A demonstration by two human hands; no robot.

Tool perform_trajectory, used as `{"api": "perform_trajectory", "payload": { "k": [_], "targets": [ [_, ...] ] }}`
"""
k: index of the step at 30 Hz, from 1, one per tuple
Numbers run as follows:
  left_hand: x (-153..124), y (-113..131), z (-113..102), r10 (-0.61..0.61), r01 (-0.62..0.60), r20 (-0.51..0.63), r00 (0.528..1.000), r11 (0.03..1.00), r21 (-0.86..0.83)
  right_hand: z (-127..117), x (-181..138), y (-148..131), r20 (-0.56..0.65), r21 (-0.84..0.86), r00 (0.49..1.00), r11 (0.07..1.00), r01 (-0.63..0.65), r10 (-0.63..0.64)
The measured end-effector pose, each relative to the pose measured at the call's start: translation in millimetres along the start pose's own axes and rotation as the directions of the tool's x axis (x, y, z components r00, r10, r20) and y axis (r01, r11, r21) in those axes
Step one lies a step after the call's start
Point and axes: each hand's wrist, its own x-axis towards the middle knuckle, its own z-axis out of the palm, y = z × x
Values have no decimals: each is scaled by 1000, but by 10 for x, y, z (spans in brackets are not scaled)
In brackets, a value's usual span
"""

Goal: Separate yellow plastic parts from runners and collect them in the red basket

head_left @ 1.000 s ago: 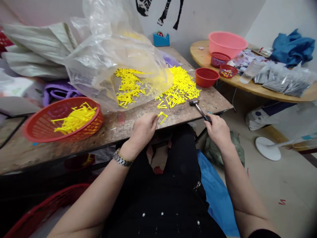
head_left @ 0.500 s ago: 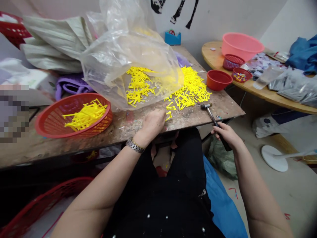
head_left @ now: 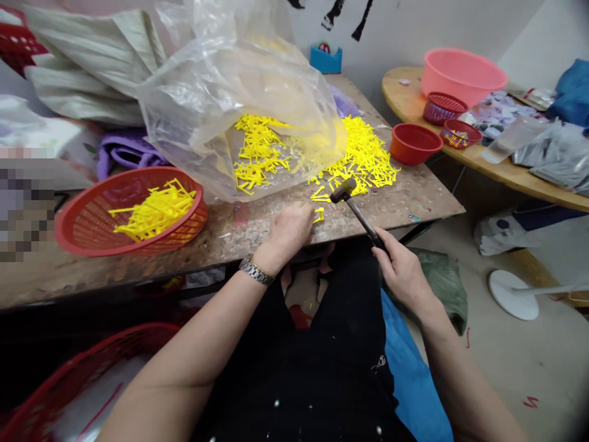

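Note:
My left hand (head_left: 291, 230) is closed at the table's front edge, its fingers pinching a small yellow plastic piece (head_left: 319, 215) against the tabletop. Only one end of that piece shows beyond the fingers. In my right hand (head_left: 399, 264) is the handle of a small hammer (head_left: 363, 222), held with its head raised to the right of the left hand. Behind the hammer head lies a heap of loose yellow plastic pieces (head_left: 368, 156). More of them lie in the mouth of a large clear plastic bag (head_left: 193, 116).
A red basket (head_left: 73, 224) with yellow pieces stands at the left of the worn table (head_left: 427, 205). A red bowl (head_left: 416, 147) sits at its right corner. Beyond, a round wooden table (head_left: 519, 181) bears a pink basin (head_left: 464, 73), small baskets and bags. A blue tape dispenser (head_left: 326, 58) stands behind.
My right hand has swung the hammer leftward, bringing its head from the table's right part to near the left hand. The left hand keeps its pinch in about the same place.

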Motion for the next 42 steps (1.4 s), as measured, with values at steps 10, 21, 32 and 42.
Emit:
{"api": "perform_trajectory", "payload": {
  "k": [10, 21, 32, 42],
  "targets": [
    [-17, 19, -4, 3, -4, -9, 1000, 1000, -28, 240, 3, 2, 84, -165, 996, 986, 25, -11],
    [-38, 17, 18, 26, -27, -26, 999, 999, -43, 75, 0, -216, -168, -100, 978, 989, 109, -125],
    [-38, 27, 7, 16, -17, -23, 1000, 999, -42, 110, 7, -150, -160, -103, 985, 993, 54, -70],
    [-40, 46, -7, 8, -9, -16, 1000, 999, -44, 124, -20, -95, -109, -135, 993, 991, 24, -39]
  ]
}}
